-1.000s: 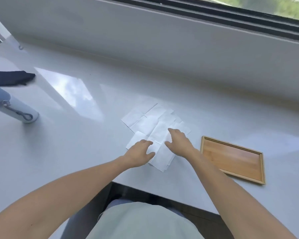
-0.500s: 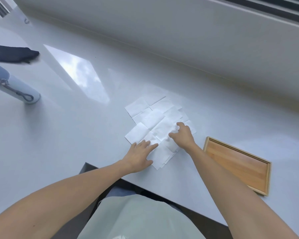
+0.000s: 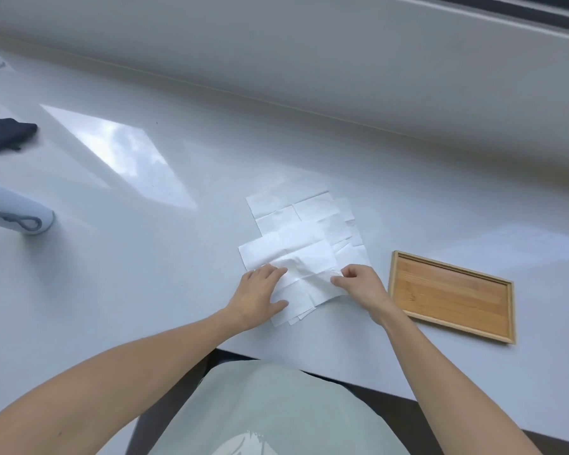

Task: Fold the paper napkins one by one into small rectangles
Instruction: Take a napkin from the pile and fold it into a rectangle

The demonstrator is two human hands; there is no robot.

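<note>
We press our left hand (image 3: 260, 293) flat on the overlapping white paper napkins (image 3: 304, 244) near the glossy white desk's (image 3: 145, 274) front edge; our right hand (image 3: 358, 285) pinches the top napkin's (image 3: 309, 274) edge.

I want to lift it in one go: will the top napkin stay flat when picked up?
Probably not. The top napkin already wrinkles where the right hand pinches it, so it looks floppy. It likely weighs little and may slide off the pile.

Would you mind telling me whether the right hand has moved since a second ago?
Yes. The right hand has drawn back toward the person along the napkins, closer to the tray's near corner.
</note>
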